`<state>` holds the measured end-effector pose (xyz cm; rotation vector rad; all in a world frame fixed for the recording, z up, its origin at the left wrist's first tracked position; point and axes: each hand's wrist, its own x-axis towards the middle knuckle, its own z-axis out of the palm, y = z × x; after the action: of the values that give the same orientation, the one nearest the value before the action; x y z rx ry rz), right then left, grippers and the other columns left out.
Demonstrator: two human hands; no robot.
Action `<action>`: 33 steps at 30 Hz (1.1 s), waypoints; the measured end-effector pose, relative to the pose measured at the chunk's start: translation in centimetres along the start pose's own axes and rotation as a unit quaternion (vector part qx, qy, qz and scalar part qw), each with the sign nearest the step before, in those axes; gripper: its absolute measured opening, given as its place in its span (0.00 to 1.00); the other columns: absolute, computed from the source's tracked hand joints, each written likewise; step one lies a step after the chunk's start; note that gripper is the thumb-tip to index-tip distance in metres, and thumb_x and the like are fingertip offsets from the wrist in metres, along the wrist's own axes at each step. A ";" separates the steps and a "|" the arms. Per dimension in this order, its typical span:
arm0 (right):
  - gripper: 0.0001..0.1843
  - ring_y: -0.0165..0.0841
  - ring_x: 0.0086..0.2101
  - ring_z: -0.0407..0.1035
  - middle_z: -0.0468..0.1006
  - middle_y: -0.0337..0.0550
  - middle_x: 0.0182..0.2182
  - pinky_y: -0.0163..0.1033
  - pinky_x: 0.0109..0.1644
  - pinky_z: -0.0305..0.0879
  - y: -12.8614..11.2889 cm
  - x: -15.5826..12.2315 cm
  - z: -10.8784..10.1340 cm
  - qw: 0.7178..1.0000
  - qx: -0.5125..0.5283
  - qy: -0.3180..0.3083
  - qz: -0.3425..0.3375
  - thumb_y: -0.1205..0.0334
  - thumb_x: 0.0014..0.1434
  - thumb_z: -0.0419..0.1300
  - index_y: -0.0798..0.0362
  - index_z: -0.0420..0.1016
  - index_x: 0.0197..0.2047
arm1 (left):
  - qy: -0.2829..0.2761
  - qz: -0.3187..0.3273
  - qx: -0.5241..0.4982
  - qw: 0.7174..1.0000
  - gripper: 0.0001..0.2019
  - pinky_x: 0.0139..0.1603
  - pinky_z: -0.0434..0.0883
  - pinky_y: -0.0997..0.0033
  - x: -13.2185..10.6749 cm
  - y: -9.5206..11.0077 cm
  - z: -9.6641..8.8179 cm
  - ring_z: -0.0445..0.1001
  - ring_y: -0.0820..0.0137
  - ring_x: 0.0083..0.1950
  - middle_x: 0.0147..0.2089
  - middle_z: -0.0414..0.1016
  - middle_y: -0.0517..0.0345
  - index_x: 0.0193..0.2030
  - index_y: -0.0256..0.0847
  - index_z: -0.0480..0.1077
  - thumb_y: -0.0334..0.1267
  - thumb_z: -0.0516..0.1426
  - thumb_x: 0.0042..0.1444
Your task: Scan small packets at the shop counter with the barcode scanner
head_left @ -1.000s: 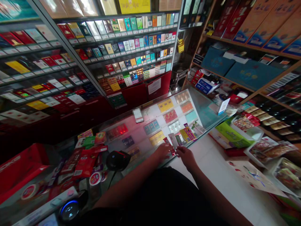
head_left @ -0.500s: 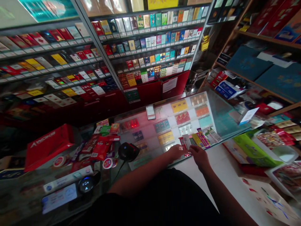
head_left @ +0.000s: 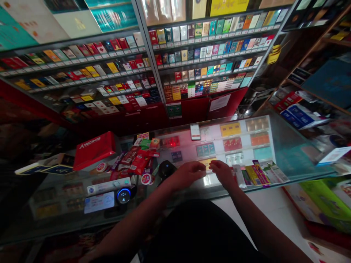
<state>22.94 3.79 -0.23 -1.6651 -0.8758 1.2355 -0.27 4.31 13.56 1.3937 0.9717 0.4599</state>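
Just apart, left hand (head_left: 191, 171), right hand (head_left: 223, 172), counter (head_left: 294, 155) below

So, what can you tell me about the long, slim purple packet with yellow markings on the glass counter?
The long, slim purple packet with yellow markings looks like a shiny wrapper, purple at both ends. It lies slanted on the clear glass counter, its lower end at the near edge. A slim yellow packet lies close on its left; whether they touch is unclear. Its print is too blurred to read, and I can't tell whether it is sealed. The bare right hand, farther left, doesn't touch it.
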 end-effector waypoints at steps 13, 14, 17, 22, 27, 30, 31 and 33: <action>0.08 0.35 0.33 0.77 0.84 0.41 0.32 0.38 0.39 0.71 -5.7 3.7 16.5 0.978 -0.033 -0.201 -0.041 0.62 0.49 0.70 0.50 0.84 0.35 | 0.350 -0.099 0.246 0.898 0.10 0.55 0.68 0.59 -5.2 -6.3 -20.2 0.76 0.55 0.49 0.42 0.81 0.45 0.36 0.40 0.76 0.44 0.58 0.59; 0.06 0.34 0.32 0.76 0.84 0.41 0.31 0.37 0.38 0.70 -5.9 3.9 17.6 0.973 -0.031 -0.223 -0.046 0.62 0.49 0.70 0.51 0.83 0.33 | 0.347 -0.109 0.247 0.898 0.10 0.54 0.68 0.60 -5.2 -7.1 -20.7 0.76 0.54 0.49 0.41 0.81 0.45 0.34 0.40 0.75 0.44 0.59 0.58; 0.06 0.32 0.31 0.73 0.83 0.41 0.29 0.35 0.35 0.67 -6.4 4.6 20.2 0.957 -0.016 -0.287 -0.033 0.60 0.48 0.71 0.52 0.81 0.29 | 0.334 -0.115 0.235 0.906 0.07 0.55 0.68 0.62 -5.1 -9.1 -21.6 0.76 0.53 0.53 0.42 0.81 0.44 0.34 0.42 0.75 0.42 0.60 0.57; 0.12 0.34 0.32 0.75 0.84 0.42 0.31 0.35 0.34 0.66 -7.0 5.5 23.8 0.946 -0.017 -0.314 0.081 0.61 0.45 0.73 0.50 0.82 0.36 | 0.323 -0.142 0.227 0.908 0.10 0.58 0.68 0.60 -4.3 -12.0 -22.7 0.76 0.53 0.56 0.49 0.81 0.43 0.41 0.40 0.75 0.42 0.56 0.61; 0.12 0.33 0.36 0.74 0.83 0.43 0.36 0.37 0.40 0.65 -7.4 6.2 26.8 0.932 -0.092 -0.331 0.115 0.63 0.51 0.68 0.51 0.81 0.42 | 0.297 -0.169 0.255 0.904 0.15 0.60 0.68 0.58 -3.5 -13.0 -23.5 0.76 0.54 0.58 0.56 0.79 0.41 0.49 0.37 0.75 0.43 0.52 0.66; 0.12 0.33 0.36 0.73 0.81 0.42 0.35 0.37 0.40 0.64 -7.4 6.7 28.1 0.921 -0.120 -0.353 0.115 0.64 0.53 0.65 0.52 0.80 0.43 | 0.281 -0.171 0.253 0.910 0.17 0.58 0.70 0.59 -3.4 -12.7 -23.6 0.78 0.54 0.57 0.55 0.81 0.41 0.50 0.36 0.76 0.42 0.51 0.67; 0.11 0.32 0.35 0.72 0.81 0.41 0.35 0.37 0.39 0.64 -7.3 6.8 28.4 0.916 -0.126 -0.363 0.116 0.64 0.54 0.65 0.52 0.80 0.42 | 0.276 -0.164 0.246 0.915 0.17 0.57 0.70 0.60 -3.5 -12.6 -23.6 0.78 0.55 0.56 0.54 0.81 0.41 0.50 0.36 0.76 0.42 0.51 0.67; 0.09 0.32 0.34 0.71 0.80 0.40 0.33 0.37 0.38 0.63 -7.2 7.0 28.9 0.907 -0.132 -0.381 0.120 0.63 0.55 0.64 0.51 0.80 0.41 | 0.274 -0.153 0.236 0.920 0.17 0.55 0.71 0.61 -3.5 -12.7 -23.6 0.79 0.55 0.55 0.53 0.82 0.43 0.50 0.37 0.77 0.42 0.51 0.67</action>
<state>-3.35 19.42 -0.04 -1.5172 -1.3766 2.0842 -24.11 13.71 5.11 1.5270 1.8255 0.3986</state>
